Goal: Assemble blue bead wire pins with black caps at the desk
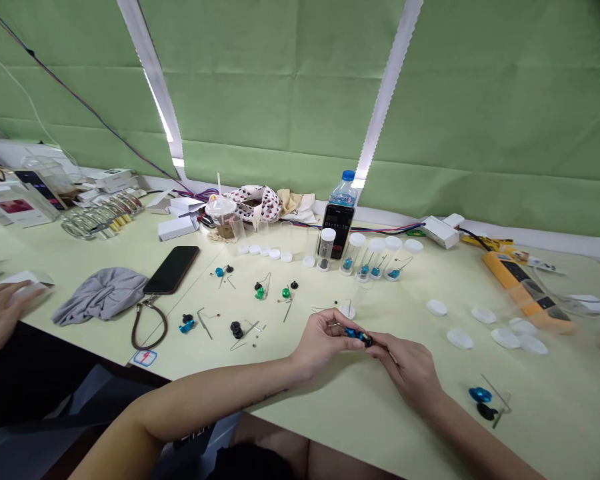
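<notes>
Over the middle front of the table, a small blue-and-black metal part is pinched between my two hands. My left hand grips its blue end with closed fingertips. On its black end the fingertips of my right hand are closed too. Fingers hide much of its shape. Just behind my left hand stands a clear tube with a white cap. A similar loose blue piece and a black piece lie at the right with thin metal hex keys.
Capped tubes with blue parts stand behind my hands, near a timer phone and a bottle. White caps and an orange power strip lie right. Small part sets lie left. A co-worker's hand rests far left.
</notes>
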The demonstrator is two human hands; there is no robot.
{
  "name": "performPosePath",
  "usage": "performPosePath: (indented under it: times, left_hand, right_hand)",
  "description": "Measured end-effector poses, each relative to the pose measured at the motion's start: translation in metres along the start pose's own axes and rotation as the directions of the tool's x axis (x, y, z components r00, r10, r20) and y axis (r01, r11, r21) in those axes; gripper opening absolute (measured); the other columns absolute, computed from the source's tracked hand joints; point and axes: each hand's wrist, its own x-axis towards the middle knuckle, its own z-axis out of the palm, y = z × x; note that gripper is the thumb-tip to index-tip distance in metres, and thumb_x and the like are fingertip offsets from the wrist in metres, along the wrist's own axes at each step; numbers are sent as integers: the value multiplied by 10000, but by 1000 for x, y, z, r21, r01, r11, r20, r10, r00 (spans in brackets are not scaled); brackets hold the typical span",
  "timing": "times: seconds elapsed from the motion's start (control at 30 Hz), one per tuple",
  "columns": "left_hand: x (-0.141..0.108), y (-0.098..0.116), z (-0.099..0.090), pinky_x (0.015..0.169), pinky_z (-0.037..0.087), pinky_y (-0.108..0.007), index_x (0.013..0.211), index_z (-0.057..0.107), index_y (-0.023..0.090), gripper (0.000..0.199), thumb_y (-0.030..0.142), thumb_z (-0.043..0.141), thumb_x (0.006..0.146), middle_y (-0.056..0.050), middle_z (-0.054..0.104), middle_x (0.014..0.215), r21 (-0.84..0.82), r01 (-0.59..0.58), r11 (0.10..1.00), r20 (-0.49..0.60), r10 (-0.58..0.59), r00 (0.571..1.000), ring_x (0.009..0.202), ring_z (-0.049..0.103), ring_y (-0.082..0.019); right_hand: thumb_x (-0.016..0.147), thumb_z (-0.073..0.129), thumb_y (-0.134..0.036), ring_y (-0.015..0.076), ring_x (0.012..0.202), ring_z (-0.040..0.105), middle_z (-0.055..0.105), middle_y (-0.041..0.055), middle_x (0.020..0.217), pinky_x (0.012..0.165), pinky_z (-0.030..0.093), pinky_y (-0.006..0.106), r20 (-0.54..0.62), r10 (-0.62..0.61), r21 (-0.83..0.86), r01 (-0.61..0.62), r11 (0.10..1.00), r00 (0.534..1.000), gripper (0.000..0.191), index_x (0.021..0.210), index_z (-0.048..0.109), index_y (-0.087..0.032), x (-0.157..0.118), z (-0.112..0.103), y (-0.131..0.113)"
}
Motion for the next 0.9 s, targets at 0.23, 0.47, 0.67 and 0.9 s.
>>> performPosePath:
  times: [0.23,0.47,0.67,0.9]
  left_hand:
    - [0,-1,-1,800,483,-343,772,580,110,326,203,822,575,-91,708,828,-3,-5,1000,11,5,1000,779,657,-166]
    - [0,-2,-2,809,481,-339,786,580,110,308,176,812,595,-90,708,839,-4,-17,1000,19,17,1000,791,658,-160]
    - [0,-2,-2,804,481,-344,785,583,109,316,187,816,587,-93,709,821,-1,-18,1000,11,18,1000,778,657,-163]
    - [-1,0,-1,805,482,-337,780,585,114,351,229,832,559,-81,705,825,3,0,1000,9,0,1000,782,653,-160]
  right_hand:
    - [942,469,-236,115,622,675,735,17,794,576,489,201,16,23,16,-23,1000,1000,168,991,624,-192,-1,0,0]
    - [936,481,-236,116,621,674,733,16,793,588,489,197,13,21,23,-21,1000,1000,152,988,618,-193,0,0,0]
    - [940,473,-251,107,603,668,731,10,781,583,492,190,11,18,26,-18,999,1000,161,985,617,-194,2,1,0]
    - [940,472,-249,118,600,671,731,14,775,570,491,206,16,41,18,-41,999,999,161,977,620,-195,0,1,-1]
